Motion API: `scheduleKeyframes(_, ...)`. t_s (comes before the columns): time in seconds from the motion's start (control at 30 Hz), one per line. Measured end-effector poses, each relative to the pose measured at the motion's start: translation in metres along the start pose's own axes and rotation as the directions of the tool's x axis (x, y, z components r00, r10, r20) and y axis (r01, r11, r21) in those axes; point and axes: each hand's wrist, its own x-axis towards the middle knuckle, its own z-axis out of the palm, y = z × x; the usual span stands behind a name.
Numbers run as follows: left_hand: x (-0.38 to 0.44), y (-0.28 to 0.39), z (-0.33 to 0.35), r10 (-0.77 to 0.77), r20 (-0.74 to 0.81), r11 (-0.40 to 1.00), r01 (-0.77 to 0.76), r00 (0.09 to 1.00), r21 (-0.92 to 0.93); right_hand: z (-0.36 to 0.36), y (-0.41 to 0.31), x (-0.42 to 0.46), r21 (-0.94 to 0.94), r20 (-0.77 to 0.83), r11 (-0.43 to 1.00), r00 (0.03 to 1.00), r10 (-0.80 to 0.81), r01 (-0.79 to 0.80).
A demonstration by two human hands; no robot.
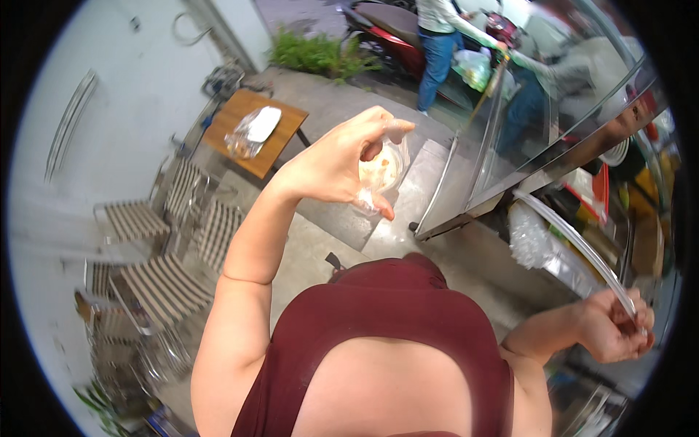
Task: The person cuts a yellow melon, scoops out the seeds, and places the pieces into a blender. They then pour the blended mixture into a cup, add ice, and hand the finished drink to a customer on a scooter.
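My left hand [338,153] is raised in front of me, with the thumb and fingers spread around a clear plastic bag [404,158] that clings to the fingertips. Inside the bag shows a round, clear container of pale food [382,170], partly hidden by the hand. Off to the right, my right hand [609,328] is curled around one end of a long, clear plastic strip [579,240]. The strip arcs up toward the glass-sided stall counter [469,210]. Clear plastic bags [527,235] hang at the counter's side, beneath the strip.
A wooden table [224,131] holds a white foam box [266,123] and a plastic bag. Striped metal chairs [164,289] stand along the left wall. Beyond the counter, a person in jeans [434,68] stands by a red motorbike [390,41]. A red tray [600,188] lies inside the stall.
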Motion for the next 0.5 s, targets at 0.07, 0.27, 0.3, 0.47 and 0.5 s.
scheduleKeyframes(0.07,0.022,-0.028,-0.020,0.075,0.071,0.996,-0.071,0.995,-0.057,0.046,0.004,-0.048,0.024,0.084,0.992,0.989,0.119,-0.121)
scheduleKeyframes(0.27,0.064,-0.113,-0.068,0.138,0.125,0.981,-0.118,0.982,-0.151,0.147,0.154,-0.177,-0.502,0.631,0.811,0.513,0.582,-0.302)
scheduleKeyframes(0.3,0.073,-0.129,-0.073,0.140,0.116,0.977,-0.119,0.983,-0.175,0.155,0.177,-0.187,-0.606,0.677,0.774,0.390,0.623,-0.185)
scheduleKeyframes(0.47,0.126,-0.202,-0.092,-0.019,0.100,0.968,0.043,0.995,-0.248,0.156,0.278,-0.229,-0.762,0.634,0.642,-0.103,0.767,0.090)
scheduleKeyframes(0.5,0.140,-0.220,-0.091,-0.031,0.094,0.966,0.054,0.995,-0.254,0.155,0.297,-0.224,-0.718,0.674,0.686,-0.126,0.728,0.119)
